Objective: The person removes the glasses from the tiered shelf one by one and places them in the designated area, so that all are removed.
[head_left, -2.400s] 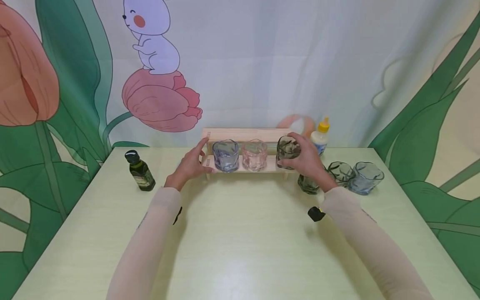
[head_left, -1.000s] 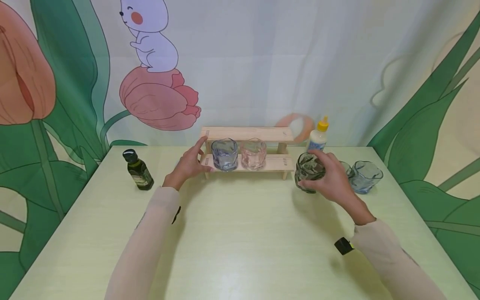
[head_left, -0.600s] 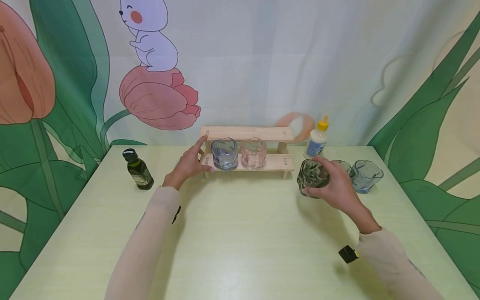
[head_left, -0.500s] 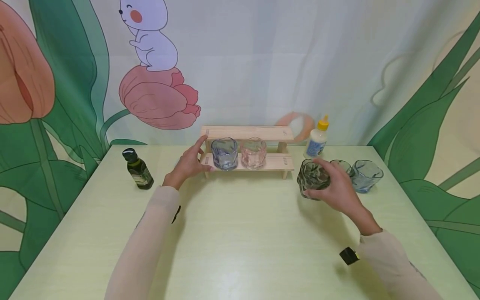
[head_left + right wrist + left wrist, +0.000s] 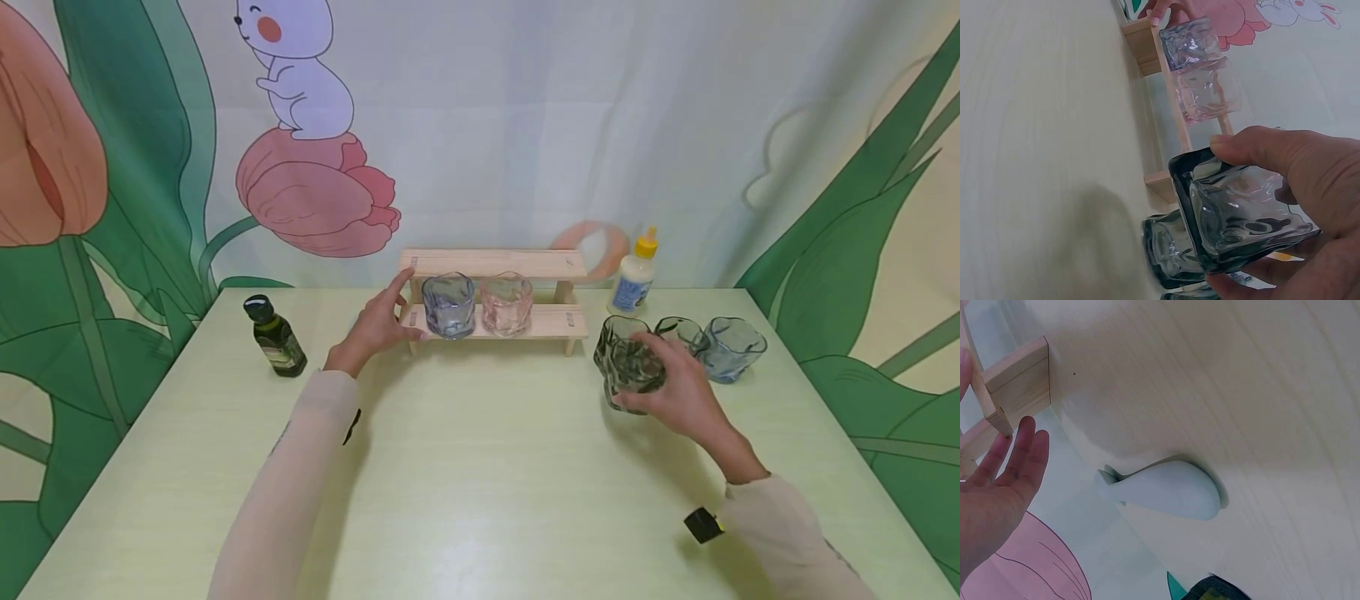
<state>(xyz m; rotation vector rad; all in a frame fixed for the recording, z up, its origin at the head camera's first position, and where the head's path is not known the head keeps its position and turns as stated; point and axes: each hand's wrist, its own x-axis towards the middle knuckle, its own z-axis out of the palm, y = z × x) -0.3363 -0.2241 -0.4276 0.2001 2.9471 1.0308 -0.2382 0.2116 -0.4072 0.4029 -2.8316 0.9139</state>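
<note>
In my right hand [image 5: 686, 387] I grip a dark grey-green glass [image 5: 1241, 212], tilted, thumb on one side and fingers on the other. It overlaps a similar dark glass [image 5: 617, 329] standing behind it in the head view. My left hand [image 5: 371, 329] spreads at the left end of a two-tier wooden rack [image 5: 491, 262]; its index finger reaches the upper shelf and its thumb the lower one. Straight fingers touch the shelf end in the left wrist view. On the lower shelf stand a bluish glass [image 5: 450, 308] and a pink glass [image 5: 507, 307] side by side.
Right of the held glass stand another dark glass [image 5: 681, 332] and a blue-grey glass [image 5: 731, 350]. A yellow-capped bottle [image 5: 633, 279] is behind them. At the left stands a dark green bottle [image 5: 277, 337]. A pale whale-shaped thing [image 5: 1166, 490] lies beyond my left hand.
My right hand has carried the dark glass from the rack's right end to the right and toward me, past the standing dark glass. My left hand has stayed at the rack.
</note>
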